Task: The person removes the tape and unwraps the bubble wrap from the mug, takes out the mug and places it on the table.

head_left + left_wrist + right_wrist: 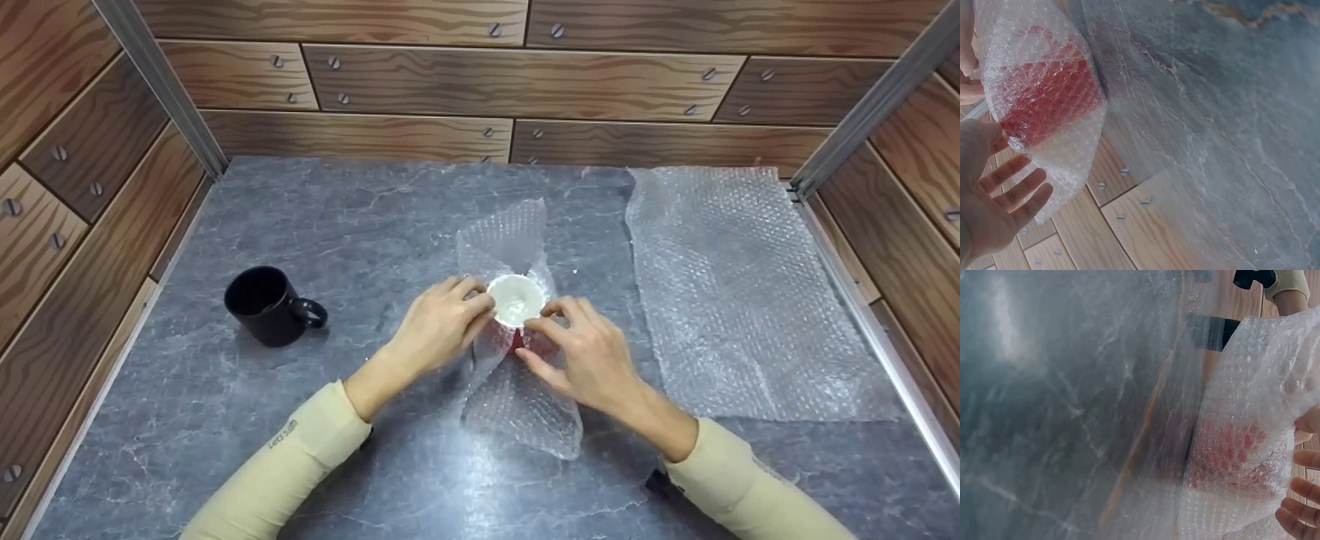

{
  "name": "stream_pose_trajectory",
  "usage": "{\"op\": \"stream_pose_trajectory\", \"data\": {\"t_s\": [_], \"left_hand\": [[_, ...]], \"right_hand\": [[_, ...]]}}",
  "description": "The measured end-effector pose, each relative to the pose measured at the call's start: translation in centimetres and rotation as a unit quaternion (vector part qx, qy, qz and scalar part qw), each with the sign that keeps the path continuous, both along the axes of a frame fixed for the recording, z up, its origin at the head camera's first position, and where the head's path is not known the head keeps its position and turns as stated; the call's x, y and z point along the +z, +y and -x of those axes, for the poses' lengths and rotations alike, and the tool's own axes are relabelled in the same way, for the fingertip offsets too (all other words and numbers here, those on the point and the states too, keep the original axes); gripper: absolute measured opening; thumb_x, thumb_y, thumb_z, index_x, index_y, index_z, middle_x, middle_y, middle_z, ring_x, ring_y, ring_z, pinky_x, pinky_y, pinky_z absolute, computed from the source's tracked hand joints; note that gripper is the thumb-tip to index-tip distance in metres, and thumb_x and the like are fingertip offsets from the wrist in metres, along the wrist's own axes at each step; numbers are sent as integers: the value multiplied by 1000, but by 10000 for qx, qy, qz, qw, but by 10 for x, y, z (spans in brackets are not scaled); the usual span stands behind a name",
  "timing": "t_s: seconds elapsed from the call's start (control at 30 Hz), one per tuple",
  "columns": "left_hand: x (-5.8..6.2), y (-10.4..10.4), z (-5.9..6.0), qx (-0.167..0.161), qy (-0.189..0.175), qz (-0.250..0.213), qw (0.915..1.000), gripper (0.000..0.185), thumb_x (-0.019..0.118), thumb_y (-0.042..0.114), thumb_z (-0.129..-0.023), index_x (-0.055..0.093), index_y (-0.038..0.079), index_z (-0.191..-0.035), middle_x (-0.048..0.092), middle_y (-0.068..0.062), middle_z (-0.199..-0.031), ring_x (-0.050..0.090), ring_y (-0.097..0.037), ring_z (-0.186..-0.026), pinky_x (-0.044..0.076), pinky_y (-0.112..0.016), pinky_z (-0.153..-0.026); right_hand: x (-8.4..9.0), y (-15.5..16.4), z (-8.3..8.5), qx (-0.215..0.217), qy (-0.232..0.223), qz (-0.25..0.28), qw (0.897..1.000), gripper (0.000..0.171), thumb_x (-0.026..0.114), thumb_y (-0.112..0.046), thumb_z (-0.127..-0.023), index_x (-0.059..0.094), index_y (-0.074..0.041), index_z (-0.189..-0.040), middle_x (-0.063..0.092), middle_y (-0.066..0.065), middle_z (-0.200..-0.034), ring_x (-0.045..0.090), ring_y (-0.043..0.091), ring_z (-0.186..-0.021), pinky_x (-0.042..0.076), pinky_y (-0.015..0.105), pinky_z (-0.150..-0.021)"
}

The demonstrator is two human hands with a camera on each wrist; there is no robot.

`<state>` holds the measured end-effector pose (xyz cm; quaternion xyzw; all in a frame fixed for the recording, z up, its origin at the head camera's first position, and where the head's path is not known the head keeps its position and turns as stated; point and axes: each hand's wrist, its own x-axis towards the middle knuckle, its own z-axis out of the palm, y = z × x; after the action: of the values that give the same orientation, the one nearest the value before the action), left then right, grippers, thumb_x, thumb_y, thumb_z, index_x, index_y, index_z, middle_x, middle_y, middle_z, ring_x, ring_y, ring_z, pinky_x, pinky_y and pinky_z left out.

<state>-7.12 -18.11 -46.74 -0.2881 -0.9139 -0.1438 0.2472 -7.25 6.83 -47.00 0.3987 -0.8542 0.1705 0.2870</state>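
A red cup (517, 342) with a white inside (517, 298) stands upright on the table, with a sheet of bubble wrap (521, 405) round its sides. The wrap's ends stick out front and back, and a wedge of red shows at the front. My left hand (450, 319) pinches the wrap at the rim's left, its other fingers (1030, 185) spread. On the right, my right hand (589, 349) holds the wrap between thumb and forefinger, its remaining fingers (1300, 509) loose; the grip is partly hidden. Through the wrap, the red side (1053, 95) shows blurred.
A black mug (266, 307) stands at the left, its handle toward the right. Another flat sheet of bubble wrap (750, 300) lies along the table's right side. Wood-patterned walls (525, 82) and metal rails (161, 82) bound the grey marbled table (360, 217).
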Motion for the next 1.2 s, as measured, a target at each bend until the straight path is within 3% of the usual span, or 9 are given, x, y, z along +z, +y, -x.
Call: {"op": "stream_pose_trajectory", "data": {"t_s": [0.7,1.2], "left_hand": [[0,-1,0,-61,35,-42,10000,14,65,25,-104,75,16,-106,75,-4,-114,70,-22,-98,64,-36,-82],[-1,0,-1,17,76,-55,10000,10,66,25,-104,73,17,-103,74,-1,-111,70,-22,-97,62,-36,-78]], "right_hand": [[-4,-3,1,-80,31,-119,9999,38,86,-44,-83,77,-17,-108,70,5,-104,65,21,-88,59,29,-66],[-5,-6,3,-126,418,-277,9987,35,85,-43,-82,75,-17,-104,69,4,-102,64,21,-84,56,27,-60]]}}
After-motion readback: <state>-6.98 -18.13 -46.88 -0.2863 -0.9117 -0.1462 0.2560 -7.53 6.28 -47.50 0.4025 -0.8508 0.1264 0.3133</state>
